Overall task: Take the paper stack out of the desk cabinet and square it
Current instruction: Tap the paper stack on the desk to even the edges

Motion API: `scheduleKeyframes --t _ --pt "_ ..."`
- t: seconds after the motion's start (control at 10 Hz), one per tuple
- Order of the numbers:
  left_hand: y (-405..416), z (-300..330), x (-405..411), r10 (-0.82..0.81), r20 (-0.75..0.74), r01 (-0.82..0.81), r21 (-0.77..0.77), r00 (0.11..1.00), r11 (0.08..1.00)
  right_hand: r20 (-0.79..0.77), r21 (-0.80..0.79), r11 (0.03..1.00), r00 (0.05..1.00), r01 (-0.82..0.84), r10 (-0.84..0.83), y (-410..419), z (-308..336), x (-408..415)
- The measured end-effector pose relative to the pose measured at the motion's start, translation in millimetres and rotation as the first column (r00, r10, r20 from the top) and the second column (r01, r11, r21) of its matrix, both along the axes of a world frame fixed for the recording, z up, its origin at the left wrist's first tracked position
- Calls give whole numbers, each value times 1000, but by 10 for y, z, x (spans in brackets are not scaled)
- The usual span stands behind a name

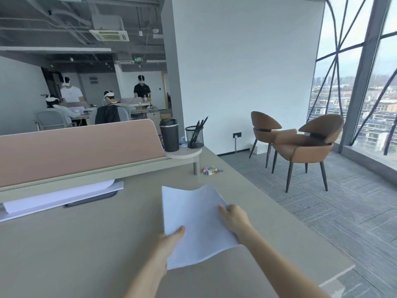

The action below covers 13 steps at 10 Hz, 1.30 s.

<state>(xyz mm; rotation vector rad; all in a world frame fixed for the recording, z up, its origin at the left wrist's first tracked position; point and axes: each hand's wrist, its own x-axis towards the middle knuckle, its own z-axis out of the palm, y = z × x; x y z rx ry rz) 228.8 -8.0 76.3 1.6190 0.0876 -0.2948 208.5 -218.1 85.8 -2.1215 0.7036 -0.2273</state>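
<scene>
A white paper stack (193,220) is held just above the beige desk (86,244), its far edge bowed upward. My left hand (169,239) grips the stack's near left edge, thumb on top. My right hand (235,218) clasps the right edge, fingers curled over the sheets. The desk cabinet is out of view.
A pink divider panel (81,147) runs along the desk's back. Under its shelf lie more white sheets (64,196) and a dark phone (90,200). A black tumbler (169,135), a mesh pen cup (194,136) and small colourful candies (212,170) sit far right. Two brown chairs (305,143) stand by the window.
</scene>
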Motion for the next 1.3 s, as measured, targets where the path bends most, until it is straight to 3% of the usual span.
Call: scheduleKeyframes --t 0.1,0.4,0.6,0.7,0.9,1.1,1.3 --pt "-329 -38 183 17 -52 -13 77 999 997 -42 -28 999 999 23 -24 -307 -51 123" --pt "-1073 -148 687 58 84 -80 285 995 955 -141 -197 979 990 -55 27 -1035 -212 653" --pt "-1362 -239 950 39 276 -182 515 960 838 -179 -290 956 984 -33 -21 -1276 -279 881" --pt "-1445 -381 1040 31 367 -275 637 930 720 -191 -363 932 980 -19 -55 -1308 -293 953" --pt "-1530 -539 1102 20 427 -358 729 904 583 -171 -512 859 982 -15 -85 -1308 -361 1021" --pt "-1518 -542 1104 -11 401 -327 760 916 562 -200 -637 769 975 -57 -94 -1265 -378 1024" --pt "-1403 -325 1033 16 333 -255 688 943 680 -179 -675 736 979 -52 -95 -1173 -165 934"
